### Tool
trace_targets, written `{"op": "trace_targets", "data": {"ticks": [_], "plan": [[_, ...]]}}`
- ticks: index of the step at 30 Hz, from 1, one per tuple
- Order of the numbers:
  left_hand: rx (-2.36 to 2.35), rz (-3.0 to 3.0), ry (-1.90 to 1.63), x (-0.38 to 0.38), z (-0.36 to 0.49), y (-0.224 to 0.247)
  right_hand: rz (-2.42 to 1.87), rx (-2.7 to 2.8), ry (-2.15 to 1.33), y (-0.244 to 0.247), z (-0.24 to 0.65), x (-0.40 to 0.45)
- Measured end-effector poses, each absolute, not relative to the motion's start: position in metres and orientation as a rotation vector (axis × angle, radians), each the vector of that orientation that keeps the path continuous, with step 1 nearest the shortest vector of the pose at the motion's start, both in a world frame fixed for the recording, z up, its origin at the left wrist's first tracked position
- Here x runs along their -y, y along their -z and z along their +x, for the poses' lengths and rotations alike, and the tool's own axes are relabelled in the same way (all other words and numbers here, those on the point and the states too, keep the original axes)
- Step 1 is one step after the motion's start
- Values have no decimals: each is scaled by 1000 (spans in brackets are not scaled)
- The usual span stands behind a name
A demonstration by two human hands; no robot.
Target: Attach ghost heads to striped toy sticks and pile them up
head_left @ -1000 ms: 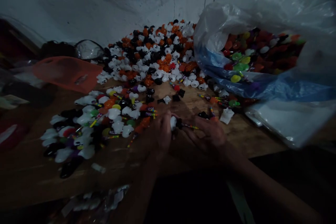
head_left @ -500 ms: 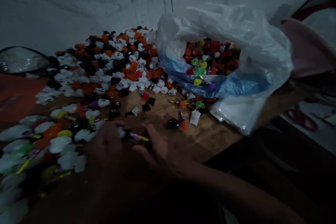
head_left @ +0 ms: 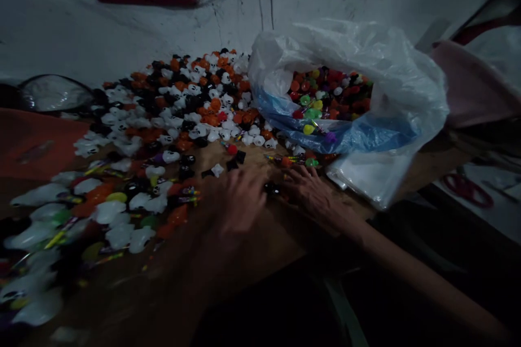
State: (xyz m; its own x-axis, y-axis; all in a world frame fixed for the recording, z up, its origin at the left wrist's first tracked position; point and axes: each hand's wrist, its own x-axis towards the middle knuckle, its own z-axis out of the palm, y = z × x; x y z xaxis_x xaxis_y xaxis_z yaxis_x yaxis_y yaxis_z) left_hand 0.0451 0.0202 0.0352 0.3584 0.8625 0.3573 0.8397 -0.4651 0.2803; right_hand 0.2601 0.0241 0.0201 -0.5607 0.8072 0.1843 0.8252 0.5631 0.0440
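Observation:
Over the wooden table (head_left: 285, 238), my left hand (head_left: 240, 200) is blurred beside a small black piece (head_left: 271, 188); its fingers are too smeared to read. My right hand (head_left: 311, 192) lies palm down just right of that piece, fingers bent and a little apart, over small items I cannot make out. Behind it are an orange piece (head_left: 286, 161) and a green piece (head_left: 311, 162) with striped sticks. A red piece (head_left: 232, 149) and a small white piece (head_left: 217, 169) lie beyond my left hand.
A heap of white, black and orange figures (head_left: 195, 92) rises against the wall. An open plastic bag (head_left: 423, 87) holds colourful pieces, with flat clear bags (head_left: 366, 179) before it. More ghost-shaped pieces (head_left: 109, 211) spread at left. Red-handled scissors (head_left: 468, 190) lie far right.
Both hands have moved right and apart. The striped stick and pale piece between them are no longer seen there. Orange pieces now show at the right edge of the left spread. The view has shifted slightly.

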Motion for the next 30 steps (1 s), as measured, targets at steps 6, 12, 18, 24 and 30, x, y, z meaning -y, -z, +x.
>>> {"op": "trace_targets", "data": {"ticks": [6, 12, 18, 24, 30], "plan": [[-1382, 2584, -450, -40, 97, -15, -1302, 2646, 150, -26, 268, -42], [-1521, 1743, -1065, -59, 65, -10, -1378, 2365, 73, -30, 254, -32], [-1071, 517, -1204, -39, 41, -18, -1254, 2357, -230, -19, 207, 3], [-1200, 637, -1296, -22, 45, -17, -1213, 2357, -380, -15, 196, 6], [-1454, 1104, -1473, -23, 40, -3, -1310, 2418, -153, -20, 199, 6]]}}
